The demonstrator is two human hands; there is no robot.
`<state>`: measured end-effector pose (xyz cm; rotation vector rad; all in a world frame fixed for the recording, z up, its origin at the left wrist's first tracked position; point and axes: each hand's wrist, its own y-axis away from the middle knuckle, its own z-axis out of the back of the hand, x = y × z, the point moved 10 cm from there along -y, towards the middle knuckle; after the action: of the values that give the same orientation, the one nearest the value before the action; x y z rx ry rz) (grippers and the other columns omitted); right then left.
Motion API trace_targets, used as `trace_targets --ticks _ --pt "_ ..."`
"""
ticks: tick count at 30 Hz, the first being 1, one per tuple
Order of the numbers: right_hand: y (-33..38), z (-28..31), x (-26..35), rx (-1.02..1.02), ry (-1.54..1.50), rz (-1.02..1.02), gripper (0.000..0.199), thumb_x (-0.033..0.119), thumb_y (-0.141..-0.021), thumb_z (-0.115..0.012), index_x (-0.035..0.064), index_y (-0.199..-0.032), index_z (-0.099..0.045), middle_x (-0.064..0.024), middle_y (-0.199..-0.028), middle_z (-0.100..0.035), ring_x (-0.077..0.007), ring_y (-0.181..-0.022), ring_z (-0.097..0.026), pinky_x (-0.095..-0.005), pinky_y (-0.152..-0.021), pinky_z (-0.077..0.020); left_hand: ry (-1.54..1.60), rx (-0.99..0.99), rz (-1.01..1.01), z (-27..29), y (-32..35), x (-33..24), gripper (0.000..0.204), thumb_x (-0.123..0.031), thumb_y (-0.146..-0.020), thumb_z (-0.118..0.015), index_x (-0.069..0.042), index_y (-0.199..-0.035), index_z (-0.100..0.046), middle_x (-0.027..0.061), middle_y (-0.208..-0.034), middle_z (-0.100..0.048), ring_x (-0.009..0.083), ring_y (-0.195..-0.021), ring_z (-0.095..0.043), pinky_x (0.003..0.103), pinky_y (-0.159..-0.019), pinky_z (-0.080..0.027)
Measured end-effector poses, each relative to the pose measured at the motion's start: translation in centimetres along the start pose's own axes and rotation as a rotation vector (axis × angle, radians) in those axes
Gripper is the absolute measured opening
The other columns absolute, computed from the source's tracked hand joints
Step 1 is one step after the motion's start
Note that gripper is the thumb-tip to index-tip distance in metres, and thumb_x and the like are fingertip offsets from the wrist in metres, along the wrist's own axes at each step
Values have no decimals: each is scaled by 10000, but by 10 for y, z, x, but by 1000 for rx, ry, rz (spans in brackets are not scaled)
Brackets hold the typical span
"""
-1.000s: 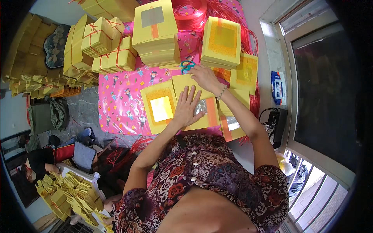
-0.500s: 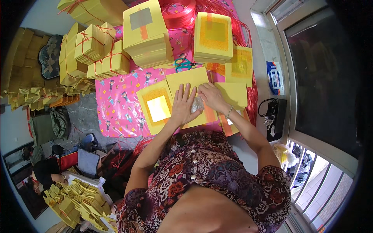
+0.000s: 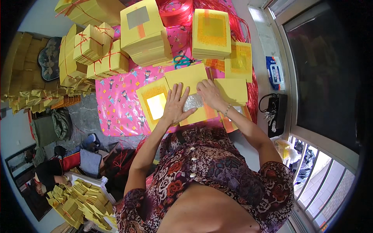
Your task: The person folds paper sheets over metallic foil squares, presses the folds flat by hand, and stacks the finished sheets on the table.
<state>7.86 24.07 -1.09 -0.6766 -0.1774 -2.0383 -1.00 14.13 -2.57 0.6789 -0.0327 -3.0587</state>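
Note:
My left hand (image 3: 176,105) lies flat, fingers spread, on the left side of a yellow paper sheet (image 3: 188,75) with a silver square (image 3: 194,101) in its middle. My right hand (image 3: 210,94) rests on the same sheet at the right, its fingers bent and drawn together. What its fingertips hold, if anything, is hidden. To the left lies a yellow sheet with an orange print and a shiny foil square (image 3: 156,107). Plain yellow paper (image 3: 233,91) lies right of my right hand, over another sheet (image 3: 230,123) with an orange strip.
Behind stand two tall stacks of yellow paper (image 3: 145,48) (image 3: 211,33), teal-handled scissors (image 3: 182,61) and a red string coil (image 3: 175,13). String-tied bundles (image 3: 88,44) sit at the back left on the pink tablecloth (image 3: 116,112). A window (image 3: 322,73) is at the right.
My left hand has slid slightly left and down, uncovering more of the silver square. My right hand stays at the sheet's right side, its fingers slightly shifted. The view has tilted a little.

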Motion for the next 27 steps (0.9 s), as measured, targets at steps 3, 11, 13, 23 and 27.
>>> trace_targets --ticks 3,11,13,23,27 --pt "-1 4 1 27 -32 15 170 164 -878 -650 80 -984 -547 -92 -923 -526 -298 -956 -530 -419 -829 -458 34 -7 -5 2 0 1 887 -600 -879 -589 -82 -1542 -306 248 -1606 -189 422 -1500 -137 567 -1190 -147" --pt "-4 16 20 22 119 195 270 216 -858 -685 101 -1091 -608 -91 -930 -536 -283 -903 -568 -416 -762 -495 155 -222 -47 38 -7 10 650 -320 -878 -671 -68 -1442 -468 212 -1486 -428 385 -1354 -405 499 -1102 -313" --pt "-5 16 17 48 133 221 239 215 -858 -686 100 -1056 -620 -88 -935 -534 -280 -894 -569 -411 -757 -494 96 -257 -50 43 -12 6 631 -309 -868 -682 -76 -1422 -489 198 -1462 -451 371 -1322 -431 488 -1079 -333" --pt "-9 32 16 -91 144 263 257 240 -773 -757 126 -969 -636 -44 -935 -542 -232 -896 -562 -401 -773 -460 -81 -246 -92 46 -22 1 558 -322 -816 -745 -113 -1309 -586 120 -1323 -554 316 -1169 -517 442 -972 -404" --pt "-8 17 10 -58 258 314 255 245 -781 -752 145 -989 -645 -32 -928 -551 -215 -912 -560 -383 -786 -448 -111 -236 -98 45 -26 3 563 -342 -813 -748 -110 -1301 -590 116 -1311 -559 312 -1163 -518 440 -966 -409"
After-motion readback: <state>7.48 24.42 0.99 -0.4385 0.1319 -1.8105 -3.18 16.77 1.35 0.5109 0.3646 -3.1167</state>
